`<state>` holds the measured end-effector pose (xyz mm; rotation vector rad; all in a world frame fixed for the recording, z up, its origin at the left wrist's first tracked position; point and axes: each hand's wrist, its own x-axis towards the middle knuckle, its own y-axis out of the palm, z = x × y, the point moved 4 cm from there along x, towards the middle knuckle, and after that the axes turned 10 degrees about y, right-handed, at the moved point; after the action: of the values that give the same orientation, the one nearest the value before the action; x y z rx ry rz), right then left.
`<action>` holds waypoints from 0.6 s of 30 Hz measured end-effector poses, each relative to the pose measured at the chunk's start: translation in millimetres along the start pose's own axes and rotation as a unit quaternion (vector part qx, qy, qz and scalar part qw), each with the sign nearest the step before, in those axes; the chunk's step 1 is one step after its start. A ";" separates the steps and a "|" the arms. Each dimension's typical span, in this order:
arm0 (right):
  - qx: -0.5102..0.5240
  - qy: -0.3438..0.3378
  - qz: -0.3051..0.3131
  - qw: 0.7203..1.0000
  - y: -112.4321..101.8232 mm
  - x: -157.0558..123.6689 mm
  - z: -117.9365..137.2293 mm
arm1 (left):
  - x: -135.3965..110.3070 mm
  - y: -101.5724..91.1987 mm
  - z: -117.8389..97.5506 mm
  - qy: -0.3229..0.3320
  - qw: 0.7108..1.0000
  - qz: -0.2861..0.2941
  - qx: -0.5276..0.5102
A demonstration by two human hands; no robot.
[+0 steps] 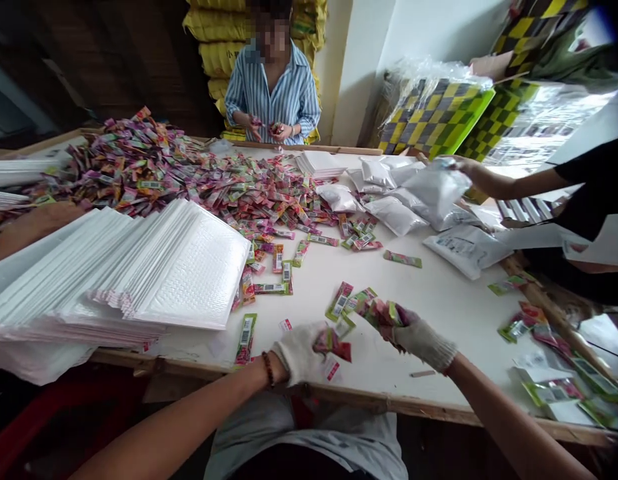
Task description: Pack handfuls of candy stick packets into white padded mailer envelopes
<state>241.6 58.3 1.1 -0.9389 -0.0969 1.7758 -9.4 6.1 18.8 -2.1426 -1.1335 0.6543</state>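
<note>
My left hand (299,353), in a white knit glove with a beaded bracelet at the wrist, is closed on small red-and-green snack packets (333,344) close to the table's front edge. To its right, my gloved right hand (425,340) grips a bunch of similar packets (377,312), which fan out toward the left. Loose packets (340,299) lie on the white table (389,363) just beyond and between the hands. Under the left fingers is a small red-and-white slip (331,369). Another packet (246,337) rests left of that hand.
White bubble mailers (193,267) are stacked at the left, before a big heap of packets (153,160). Filled white bags (396,213) lie at the back right. A person (273,87) across the table holds packets; another person's arm (513,183) grips a bag at the right.
</note>
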 end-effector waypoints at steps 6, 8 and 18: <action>-0.056 -0.045 -0.036 0.997 53.5 84.3 116.1 | -0.3 -99.9 76.5 -0.134 0.973 -0.180 0.051; -0.125 -0.121 -0.049 0.984 81.3 112.1 167.5 | 4.3 -124.8 93.1 -0.158 0.957 -0.229 0.083; -0.308 -0.298 -0.060 0.901 163.0 184.2 306.6 | 4.2 -103.2 147.3 -0.208 0.930 -0.243 0.179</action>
<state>-98.2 253.3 32.4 -0.7493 -1.1416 1.8902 -161.7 97.8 -8.8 -1.3701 -1.5568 1.0116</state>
